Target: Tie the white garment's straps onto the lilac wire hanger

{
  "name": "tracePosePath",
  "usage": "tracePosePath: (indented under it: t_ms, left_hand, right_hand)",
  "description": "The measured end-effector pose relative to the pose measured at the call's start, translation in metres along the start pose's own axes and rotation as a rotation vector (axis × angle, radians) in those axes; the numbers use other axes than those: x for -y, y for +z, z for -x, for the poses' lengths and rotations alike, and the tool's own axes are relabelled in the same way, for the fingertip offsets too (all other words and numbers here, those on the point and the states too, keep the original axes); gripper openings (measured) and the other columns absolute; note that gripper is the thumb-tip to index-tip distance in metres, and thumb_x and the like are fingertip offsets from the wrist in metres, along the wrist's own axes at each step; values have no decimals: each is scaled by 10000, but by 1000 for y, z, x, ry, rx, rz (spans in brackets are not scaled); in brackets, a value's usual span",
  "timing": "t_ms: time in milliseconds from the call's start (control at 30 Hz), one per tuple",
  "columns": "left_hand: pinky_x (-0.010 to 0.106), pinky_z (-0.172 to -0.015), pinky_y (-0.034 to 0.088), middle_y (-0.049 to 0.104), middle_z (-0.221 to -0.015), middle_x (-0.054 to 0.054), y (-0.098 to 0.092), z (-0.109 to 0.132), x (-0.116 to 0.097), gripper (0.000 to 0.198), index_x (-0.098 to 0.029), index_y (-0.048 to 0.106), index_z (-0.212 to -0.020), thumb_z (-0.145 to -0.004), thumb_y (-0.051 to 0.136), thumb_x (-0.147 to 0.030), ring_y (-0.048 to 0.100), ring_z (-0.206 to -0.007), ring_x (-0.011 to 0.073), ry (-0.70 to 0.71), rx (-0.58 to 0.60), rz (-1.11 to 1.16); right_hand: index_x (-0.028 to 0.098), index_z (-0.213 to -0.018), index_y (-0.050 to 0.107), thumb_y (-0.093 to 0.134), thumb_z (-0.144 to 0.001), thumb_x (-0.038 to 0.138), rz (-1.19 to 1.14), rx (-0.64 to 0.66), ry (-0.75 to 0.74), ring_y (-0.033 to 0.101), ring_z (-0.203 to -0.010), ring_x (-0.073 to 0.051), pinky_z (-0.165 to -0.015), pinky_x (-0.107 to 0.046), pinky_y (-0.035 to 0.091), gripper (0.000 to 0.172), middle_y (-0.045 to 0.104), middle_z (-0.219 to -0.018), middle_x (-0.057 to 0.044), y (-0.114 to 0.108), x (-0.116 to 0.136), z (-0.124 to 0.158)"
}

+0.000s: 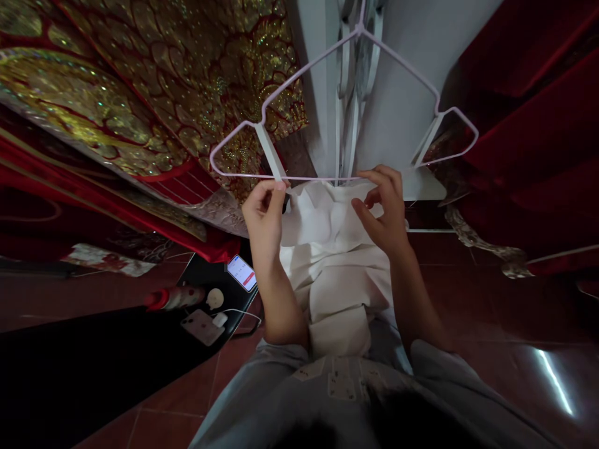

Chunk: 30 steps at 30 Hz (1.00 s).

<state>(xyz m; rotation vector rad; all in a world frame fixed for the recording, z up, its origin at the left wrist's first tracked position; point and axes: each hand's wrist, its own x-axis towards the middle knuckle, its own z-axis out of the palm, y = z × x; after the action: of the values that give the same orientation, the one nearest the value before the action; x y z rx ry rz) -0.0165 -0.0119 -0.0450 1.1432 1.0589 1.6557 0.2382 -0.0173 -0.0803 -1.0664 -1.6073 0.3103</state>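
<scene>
1. Left hand (pixel 264 215): thumb and finger pinch a white strap (pixel 270 149), near the hanger's (pixel 359 29) lower bar.
2. Right hand (pixel 384 209): thumb spread from the fingers, fingertips at that bar (whether touching, I cannot tell).
3. The hanger is upright before the person, above the white garment (pixel 334 274).
4. A lit phone (pixel 242 272) lies leftward.

A phone (pixel 241 272) with a lit screen lies on a black table (pixel 140 355) near a pale disc (pixel 215 299), a pink phone (pixel 199 327) and a red-topped bottle (pixel 180 297), as gold sequined cloth (pixel 224 62) hangs beyond the table and red cloth (pixel 538 137) well to its right.
</scene>
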Motion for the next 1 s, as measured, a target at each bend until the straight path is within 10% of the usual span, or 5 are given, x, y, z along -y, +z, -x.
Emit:
tracePosePath:
  t_ms: [233, 633, 833, 1000]
  left_hand:
    - [319, -417, 158, 259, -567, -79, -1, -9, -50, 559, -286, 923, -1148, -862, 1032, -754, 134, -459, 131, -54, 249, 229]
    - [326, -529, 331, 525, -700, -23, -12, -30, -25, 242, -352, 844, -1322, -1144, 783, -505, 495, -554, 153, 204, -152, 193]
    - [318, -513, 270, 480, -622, -26, 5, -27, -25, 377, -258, 888, -1076, -1012, 979, -618, 423, -533, 150, 141, -67, 43]
    - [319, -545, 384, 497, -610, -12, 5, -25, -42, 302, -272, 870, -1022, -1046, 980, -552, 651, -612, 203, 108, 18, 36]
  right_hand:
    - [373, -1512, 714, 674, -1133, 604, 15, 40, -1, 612, -824, -189, -830, -462, 689, 445, 684, -1546, -130, -8, -2, -2]
    - [390, -1558, 726, 709, -1088, 449, 67, 98, 6, 608, -818, -191, -837, -482, 695, 474, 693, -1549, -107, -26, 2, -8]
    - [396, -1542, 733, 753, -1064, 441, 38, 95, 24, 587, -801, -182, -843, -467, 695, 481, 684, -1550, -101, -25, 3, -7]
    - [396, -1521, 741, 746, -1068, 407, 49, 68, 1, 570, -775, -168, -824, -443, 683, 454, 709, -1503, -94, -23, 2, -7]
